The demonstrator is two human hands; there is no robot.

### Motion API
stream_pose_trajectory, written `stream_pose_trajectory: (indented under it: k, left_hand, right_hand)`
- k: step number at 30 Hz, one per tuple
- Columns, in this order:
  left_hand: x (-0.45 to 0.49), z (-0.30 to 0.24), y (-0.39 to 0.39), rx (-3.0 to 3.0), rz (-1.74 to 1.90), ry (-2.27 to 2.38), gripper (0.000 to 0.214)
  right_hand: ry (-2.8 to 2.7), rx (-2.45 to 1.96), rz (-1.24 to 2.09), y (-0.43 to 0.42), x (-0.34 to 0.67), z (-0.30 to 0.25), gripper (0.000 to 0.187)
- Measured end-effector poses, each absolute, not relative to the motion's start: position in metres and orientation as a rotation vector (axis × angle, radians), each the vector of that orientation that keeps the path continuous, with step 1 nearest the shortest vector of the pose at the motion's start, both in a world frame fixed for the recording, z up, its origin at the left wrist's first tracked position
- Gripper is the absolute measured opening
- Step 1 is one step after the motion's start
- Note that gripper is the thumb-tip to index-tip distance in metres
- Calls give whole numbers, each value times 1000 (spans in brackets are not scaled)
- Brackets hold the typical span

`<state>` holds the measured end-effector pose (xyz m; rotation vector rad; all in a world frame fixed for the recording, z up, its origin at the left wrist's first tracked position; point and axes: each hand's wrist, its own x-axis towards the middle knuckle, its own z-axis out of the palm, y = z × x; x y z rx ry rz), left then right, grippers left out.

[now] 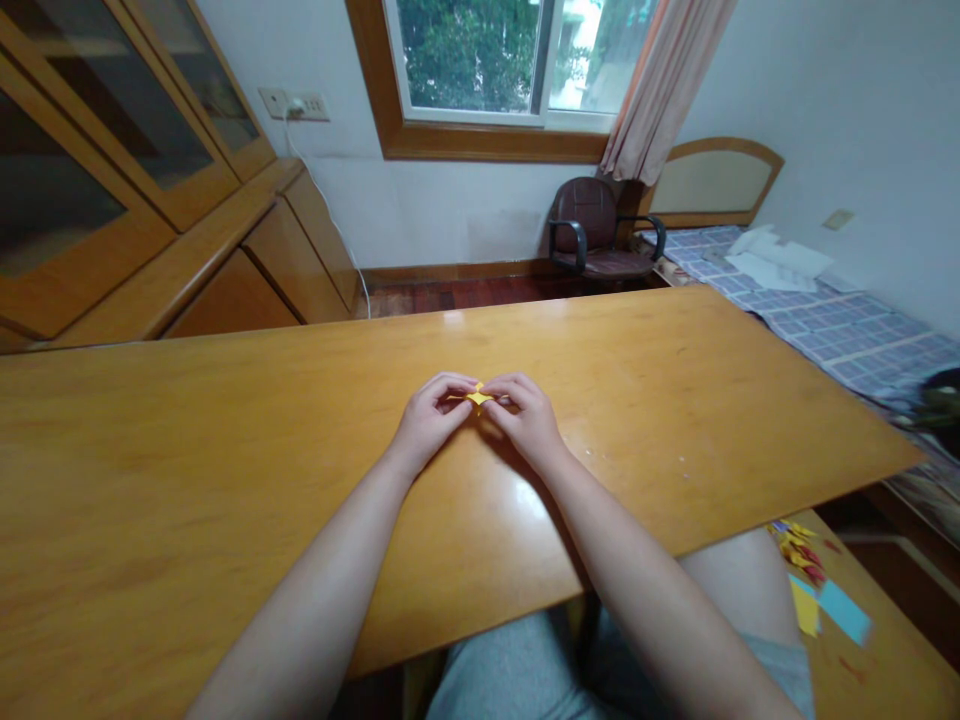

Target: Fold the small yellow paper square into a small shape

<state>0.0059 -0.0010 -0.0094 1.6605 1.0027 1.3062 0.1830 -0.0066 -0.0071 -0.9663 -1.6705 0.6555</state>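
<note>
Nearest me, grey cloth shorts (510,665), cut off at the bottom edge. Lower right, a light-blue rectangular paper sheet (845,612) and a yellow paper sheet (805,606) on a lower wooden surface (892,665); near them a heap of small red and yellow pieces (804,555), too blurred for me to sort. Over the glossy yellow-brown wooden desk (187,480), left hand (433,418) and right hand (528,412) both pinch a small pointed yellow folded-paper piece (478,398), between them. Fingers cover its sides, so I can't read the folds, or tell if it touches the desk. Beyond: wood-and-glass cabinet (169,205), cut off left, contents dim; bed with blue checked sheet (832,325), unidentifiable dark object (941,410) cut off at right; dark-red padded chair (592,225), base hidden; white-framed window (472,60), top cut off.
</note>
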Motion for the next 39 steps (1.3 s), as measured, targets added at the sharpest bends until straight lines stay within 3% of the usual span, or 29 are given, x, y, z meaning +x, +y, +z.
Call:
stream_pose_trajectory:
  k: [17,39]
  left_hand:
    - [7,-7,-2,1645,1277,971,12]
    - [3,-4,1,1554,1184,956,20]
  right_hand:
    - [-1630,-993,783,-7,185,-1,8]
    - [-1539,-1076,863,-5,184,-9,19]
